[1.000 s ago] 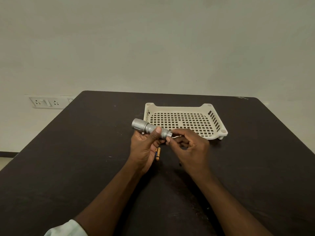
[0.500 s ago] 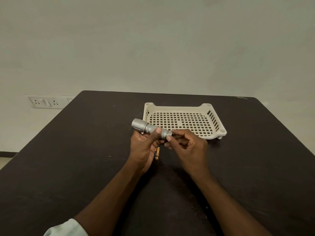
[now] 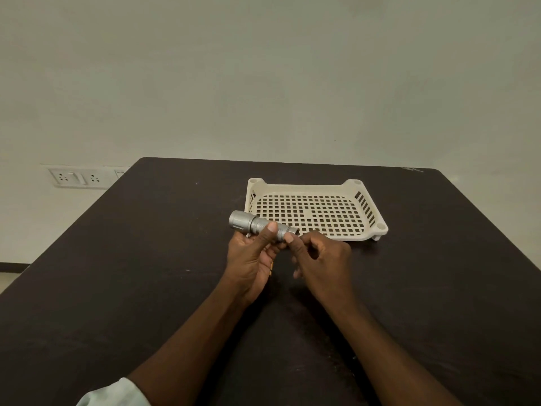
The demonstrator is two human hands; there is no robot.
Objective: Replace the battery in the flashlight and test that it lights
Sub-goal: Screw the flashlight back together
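Silver metal, knurled along its barrel and stepped out to a wider head, the flashlight is held level above the counter, its head pointing away from the tray and its tail end over the tray's near rim. The left hand is closed around the barrel, thumb pressed on top. The right hand has thumb and fingertips pinched on the tail end; whether a separate cap sits under them cannot be told. Only a thin orange sliver of a battery shows on the counter, below the flashlight, between the two hands; the left palm hides the rest.

Behind the flashlight the tray rests flat, cream plastic with a grid of square holes in its floor, slotted side walls and round corner posts. The counter is dark, matt and smooth, with rounded far corners. Far from the tray, beyond the counter's edge, a white socket plate sits on the pale wall. A light sleeve covers the left arm at the bottom edge of view.
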